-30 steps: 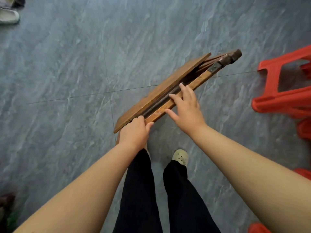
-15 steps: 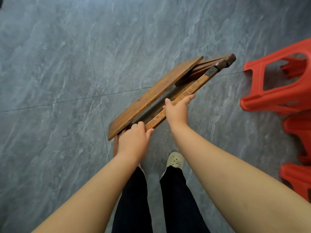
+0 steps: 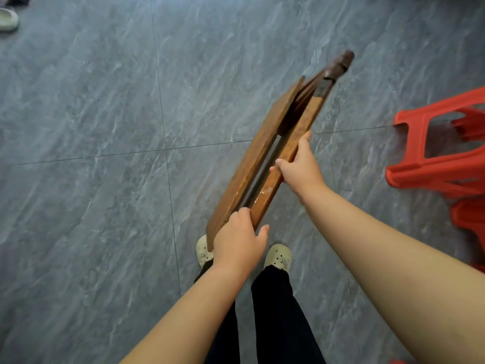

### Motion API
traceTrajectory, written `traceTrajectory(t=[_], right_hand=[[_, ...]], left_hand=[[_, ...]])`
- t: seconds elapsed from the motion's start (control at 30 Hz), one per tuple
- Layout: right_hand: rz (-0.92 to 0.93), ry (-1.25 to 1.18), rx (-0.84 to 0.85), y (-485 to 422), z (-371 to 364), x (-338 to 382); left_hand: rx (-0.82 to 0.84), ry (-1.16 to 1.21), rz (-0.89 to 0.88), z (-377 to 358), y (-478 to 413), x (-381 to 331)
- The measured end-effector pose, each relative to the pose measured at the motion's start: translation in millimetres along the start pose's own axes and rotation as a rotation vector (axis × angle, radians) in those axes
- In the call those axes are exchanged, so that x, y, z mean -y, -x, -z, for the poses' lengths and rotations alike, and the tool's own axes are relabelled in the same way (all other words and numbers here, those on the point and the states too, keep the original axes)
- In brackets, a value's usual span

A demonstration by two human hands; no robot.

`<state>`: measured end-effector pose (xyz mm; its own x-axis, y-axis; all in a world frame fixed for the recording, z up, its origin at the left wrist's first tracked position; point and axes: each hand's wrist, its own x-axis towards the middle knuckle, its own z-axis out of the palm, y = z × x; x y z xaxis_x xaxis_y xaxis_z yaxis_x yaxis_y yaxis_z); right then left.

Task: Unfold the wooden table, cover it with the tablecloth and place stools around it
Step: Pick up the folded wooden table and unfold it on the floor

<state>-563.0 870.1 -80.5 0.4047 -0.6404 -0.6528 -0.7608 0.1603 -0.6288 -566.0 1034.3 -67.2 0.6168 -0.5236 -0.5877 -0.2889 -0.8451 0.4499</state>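
Note:
The folded wooden table [image 3: 258, 158] is held edge-up above the grey floor, slanting from near my feet up to the right. Its brown top panel lies on the left and a leg rail [image 3: 291, 151] on the right, with a dark gap between them. My left hand [image 3: 237, 241] grips the near end of the table. My right hand [image 3: 298, 166] grips the leg rail about midway, thumb on the inner side. Dark metal fittings cap the far end [image 3: 338, 65]. No tablecloth is in view.
Red plastic stools [image 3: 443, 153] are stacked at the right edge, more red plastic below them [image 3: 469, 222]. The grey tiled floor [image 3: 105, 127] spreads to the left and ahead. A pale shoe [image 3: 8, 19] lies at the top left corner. My feet [image 3: 278, 257] stand under the table.
The table has swung from a shallow slant to a steeper one. My right hand went from resting on the rail to gripping it. The gap between top and rail shows more.

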Motion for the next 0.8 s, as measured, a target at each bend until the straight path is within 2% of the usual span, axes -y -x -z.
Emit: traceTrajectory(t=[0.2, 0.3, 0.43, 0.6, 0.8], right_hand=[[0.159, 0.364, 0.242, 0.1, -11.5, 16.8], [0.219, 0.444, 0.334, 5.4, -16.8, 13.6], [0.192, 0.431, 0.425, 12.7, -12.7, 7.8], [0.19, 0.342, 0.443, 13.7, -0.1, 11.9], [0.141, 0.112, 0.427, 11.5, 6.3, 8.9]], left_hand=[[0.116, 0.358, 0.153, -25.0, 17.8, -11.6], [0.174, 0.476, 0.195, -37.3, 25.3, -17.7], [0.205, 0.541, 0.239, -49.0, 33.4, -27.0], [0.196, 0.602, 0.241, -52.1, 34.0, -30.3], [0.094, 0.478, 0.197, -38.6, 33.4, -13.5]])
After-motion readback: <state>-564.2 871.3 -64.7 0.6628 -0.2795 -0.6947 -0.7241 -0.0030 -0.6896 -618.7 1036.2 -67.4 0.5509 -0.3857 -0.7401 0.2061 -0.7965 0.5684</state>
